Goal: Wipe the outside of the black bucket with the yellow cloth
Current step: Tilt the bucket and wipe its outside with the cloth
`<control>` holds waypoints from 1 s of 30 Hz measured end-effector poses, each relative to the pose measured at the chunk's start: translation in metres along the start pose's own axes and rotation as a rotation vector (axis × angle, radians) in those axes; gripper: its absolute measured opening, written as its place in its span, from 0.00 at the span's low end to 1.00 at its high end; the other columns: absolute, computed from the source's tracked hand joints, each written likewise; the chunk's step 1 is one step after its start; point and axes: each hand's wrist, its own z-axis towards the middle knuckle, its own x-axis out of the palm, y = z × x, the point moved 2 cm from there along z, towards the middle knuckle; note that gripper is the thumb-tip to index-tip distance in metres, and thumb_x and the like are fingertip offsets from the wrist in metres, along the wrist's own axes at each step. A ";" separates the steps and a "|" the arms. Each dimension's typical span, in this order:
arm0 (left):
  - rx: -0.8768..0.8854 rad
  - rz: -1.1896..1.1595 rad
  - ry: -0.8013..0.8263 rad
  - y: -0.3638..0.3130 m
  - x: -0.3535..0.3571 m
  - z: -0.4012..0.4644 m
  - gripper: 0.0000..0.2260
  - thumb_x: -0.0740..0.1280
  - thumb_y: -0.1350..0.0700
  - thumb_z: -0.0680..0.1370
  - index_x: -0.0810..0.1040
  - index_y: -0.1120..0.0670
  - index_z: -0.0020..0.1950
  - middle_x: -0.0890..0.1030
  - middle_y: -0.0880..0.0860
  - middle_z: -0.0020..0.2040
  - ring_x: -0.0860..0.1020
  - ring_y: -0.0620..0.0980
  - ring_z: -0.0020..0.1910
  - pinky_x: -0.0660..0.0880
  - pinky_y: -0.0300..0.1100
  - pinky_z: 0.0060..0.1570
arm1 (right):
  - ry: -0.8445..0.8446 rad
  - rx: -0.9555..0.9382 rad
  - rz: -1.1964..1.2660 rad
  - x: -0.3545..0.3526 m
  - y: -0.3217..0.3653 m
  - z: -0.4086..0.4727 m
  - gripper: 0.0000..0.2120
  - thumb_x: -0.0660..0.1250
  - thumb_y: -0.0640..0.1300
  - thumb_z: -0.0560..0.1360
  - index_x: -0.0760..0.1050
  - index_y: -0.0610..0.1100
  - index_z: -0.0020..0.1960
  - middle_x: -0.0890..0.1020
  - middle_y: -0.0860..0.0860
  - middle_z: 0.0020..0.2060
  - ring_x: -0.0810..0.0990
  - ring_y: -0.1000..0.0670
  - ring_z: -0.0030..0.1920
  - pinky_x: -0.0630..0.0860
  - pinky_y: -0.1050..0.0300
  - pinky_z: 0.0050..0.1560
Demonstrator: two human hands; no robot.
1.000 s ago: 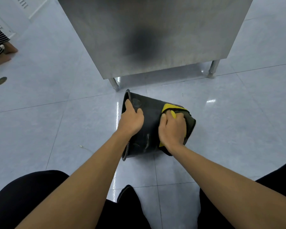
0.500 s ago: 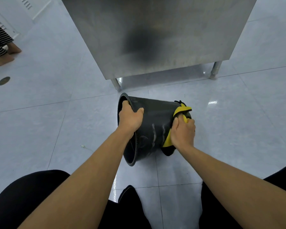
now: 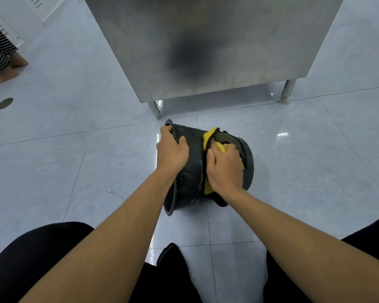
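Observation:
The black bucket lies on its side on the pale tiled floor, its mouth facing left and its base to the right. My left hand grips the rim at the top of the mouth. My right hand presses the yellow cloth against the bucket's outer wall near the base. The cloth has a dark edge and wraps over the top of the wall; part of it shows below my palm. Most of the cloth is hidden under my hand.
A stainless steel cabinet on short legs stands just behind the bucket. Another person's bare feet are at the far left, near a round floor drain. My dark-clad knees fill the bottom corners.
My right hand slid the cloth back left along the wall from the base edge. The bucket's mouth turned away from me again, and my left hand stayed on the rim.

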 end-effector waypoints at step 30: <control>-0.037 0.059 0.103 -0.011 0.005 -0.014 0.29 0.53 0.56 0.82 0.49 0.48 0.83 0.76 0.46 0.39 0.74 0.44 0.33 0.70 0.38 0.31 | 0.019 0.235 0.017 -0.006 -0.008 -0.001 0.13 0.55 0.47 0.82 0.68 0.44 0.41 0.75 0.42 0.49 0.73 0.41 0.50 0.71 0.47 0.52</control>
